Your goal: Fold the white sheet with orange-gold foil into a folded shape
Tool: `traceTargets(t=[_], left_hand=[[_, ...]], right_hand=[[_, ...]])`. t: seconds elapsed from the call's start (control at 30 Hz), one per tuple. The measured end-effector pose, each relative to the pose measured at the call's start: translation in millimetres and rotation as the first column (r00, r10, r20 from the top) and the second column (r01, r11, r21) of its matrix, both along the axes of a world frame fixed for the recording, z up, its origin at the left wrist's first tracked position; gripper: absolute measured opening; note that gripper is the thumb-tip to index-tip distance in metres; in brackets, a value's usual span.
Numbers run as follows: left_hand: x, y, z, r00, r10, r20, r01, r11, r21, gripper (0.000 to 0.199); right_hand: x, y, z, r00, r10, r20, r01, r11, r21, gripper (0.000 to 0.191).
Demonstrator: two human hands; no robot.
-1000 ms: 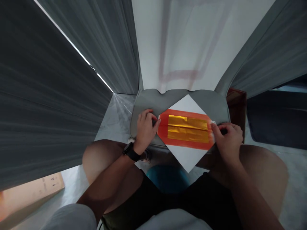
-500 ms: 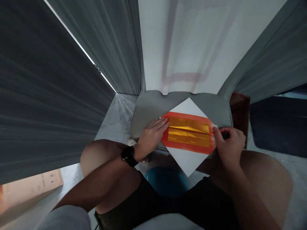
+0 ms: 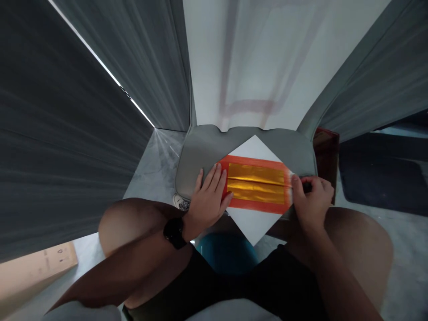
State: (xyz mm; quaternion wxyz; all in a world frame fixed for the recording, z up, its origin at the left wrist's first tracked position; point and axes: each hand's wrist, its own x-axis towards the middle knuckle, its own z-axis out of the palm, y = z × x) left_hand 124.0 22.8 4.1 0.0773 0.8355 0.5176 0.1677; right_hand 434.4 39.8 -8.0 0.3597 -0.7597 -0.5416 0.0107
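Observation:
A white sheet of paper (image 3: pixel 254 149) with a broad orange band and a gold foil rectangle (image 3: pixel 257 173) lies turned like a diamond on the grey chair seat (image 3: pixel 203 142). Its near corner juts past the seat's front edge. My left hand (image 3: pixel 207 198), with a black watch on the wrist, rests flat on the paper's left corner, fingers spread. At the right corner, my right hand (image 3: pixel 310 198) pinches the paper's edge between thumb and curled fingers. A crease or gap runs across the middle of the gold foil.
Behind the seat rises the chair's pale backrest (image 3: pixel 267 67). Grey curtains (image 3: pixel 67 133) hang on both sides. A cardboard box (image 3: pixel 43 263) lies at lower left, a blue rounded object (image 3: pixel 225 252) sits between my legs, and a reddish-brown box (image 3: pixel 326 156) stands right of the chair.
My left hand has spread its fingers and its thumb now lies on the paper's lower left edge. My right hand keeps its pinch. The whole view has shifted slightly, moving things leftward.

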Motion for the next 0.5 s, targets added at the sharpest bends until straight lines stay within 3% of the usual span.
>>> traceTargets(t=[0.13, 0.23, 0.37, 0.5], left_hand=[[0.9, 0.0, -1.7, 1.000, 0.000, 0.013, 0.000, 1.000, 0.010, 0.069], [-0.3, 1.3, -4.3, 1.000, -0.014, 0.013, 0.014, 1.000, 0.008, 0.070], [-2.2, 2.1, -6.6, 1.000, -0.020, 0.014, 0.020, 0.999, 0.036, 0.071], [-2.0, 1.3, -5.0, 1.000, -0.012, -0.026, 0.014, 0.998, 0.058, 0.070]], right_hand=[[-8.9, -5.0, 7.6, 0.999, 0.028, 0.028, -0.030, 0.998, 0.052, 0.038], [-26.8, -17.4, 17.1, 0.981, 0.146, 0.130, -0.157, 0.984, 0.083, 0.038], [-58.8, -37.3, 18.9, 0.896, 0.393, 0.205, -0.394, 0.918, -0.040, 0.043], [-76.0, -44.0, 4.0, 0.852, 0.452, 0.263, -0.435, 0.892, -0.123, 0.056]])
